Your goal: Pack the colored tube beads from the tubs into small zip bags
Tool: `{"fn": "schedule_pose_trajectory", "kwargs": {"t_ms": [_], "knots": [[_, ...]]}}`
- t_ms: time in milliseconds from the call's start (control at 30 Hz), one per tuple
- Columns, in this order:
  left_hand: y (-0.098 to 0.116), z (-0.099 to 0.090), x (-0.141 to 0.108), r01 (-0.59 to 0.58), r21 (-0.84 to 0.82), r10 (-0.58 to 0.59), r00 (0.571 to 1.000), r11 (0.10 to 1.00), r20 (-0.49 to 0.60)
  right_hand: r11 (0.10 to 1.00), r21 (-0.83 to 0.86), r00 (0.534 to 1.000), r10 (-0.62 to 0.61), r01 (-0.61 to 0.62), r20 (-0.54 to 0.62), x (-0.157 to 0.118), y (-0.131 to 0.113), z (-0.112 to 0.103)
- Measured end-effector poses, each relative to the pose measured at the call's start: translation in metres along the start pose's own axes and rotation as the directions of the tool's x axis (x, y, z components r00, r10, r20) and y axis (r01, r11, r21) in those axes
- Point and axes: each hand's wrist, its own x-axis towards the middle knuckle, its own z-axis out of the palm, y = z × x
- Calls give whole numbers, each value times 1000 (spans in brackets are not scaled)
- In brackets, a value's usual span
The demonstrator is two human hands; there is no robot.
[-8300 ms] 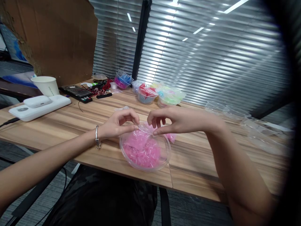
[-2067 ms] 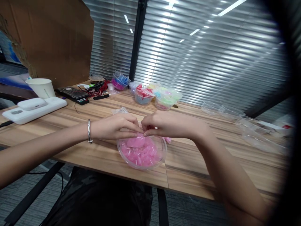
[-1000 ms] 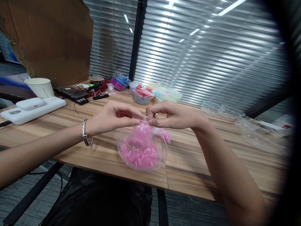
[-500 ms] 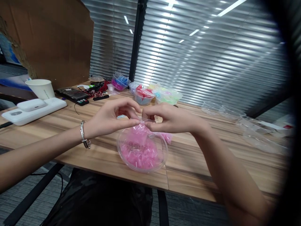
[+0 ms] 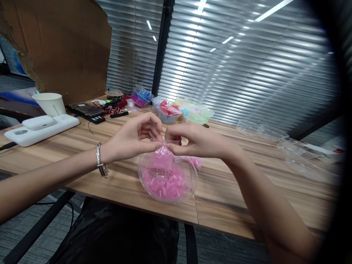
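Observation:
A small clear plastic bag [image 5: 162,157] with pink pieces in it hangs between my two hands. My left hand [image 5: 137,136] pinches its top edge between thumb and fingers; a bracelet circles that wrist. On the other side of the same edge, my right hand [image 5: 189,139] is closed in a pinch, its curled fingers partly hidden. Right below the bag stands a round clear plastic bowl [image 5: 194,183] holding many small pink tube-like pieces [image 5: 167,185]. Another pink bag [image 5: 195,162] lies on the table just behind the bowl's right side.
Bowls with red packets [image 5: 169,109] and blue and purple pieces [image 5: 140,96] stand at the back. Empty clear containers [image 5: 247,128] sit at the right. A paper cup [image 5: 51,104], a white charger [image 5: 41,128] and a cardboard sheet [image 5: 60,51] occupy the left.
Both hands stay at the bag's top edge with only a slight shift of the fingers. The view has moved a little; the bowl stays in place.

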Motion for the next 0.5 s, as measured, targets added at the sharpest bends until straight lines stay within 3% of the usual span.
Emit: {"fn": "schedule_pose_trajectory", "kwargs": {"t_ms": [233,333,400,500], "knots": [[-3,2,-6,-35,138,35,999,990,-2,974,-213,996,-85,82,-3,-1,-8,7],[-4,-2,-6,-123,331,105,992,936,71,915,-401,996,-77,54,-42,-5,-12,13],[-4,-6,-6,-250,548,188,968,798,168,828,-559,988,-114,36,-106,-9,-14,19],[3,-9,-6,-460,729,306,887,507,347,682,-731,959,-219,18,-181,-14,-20,28]]}}
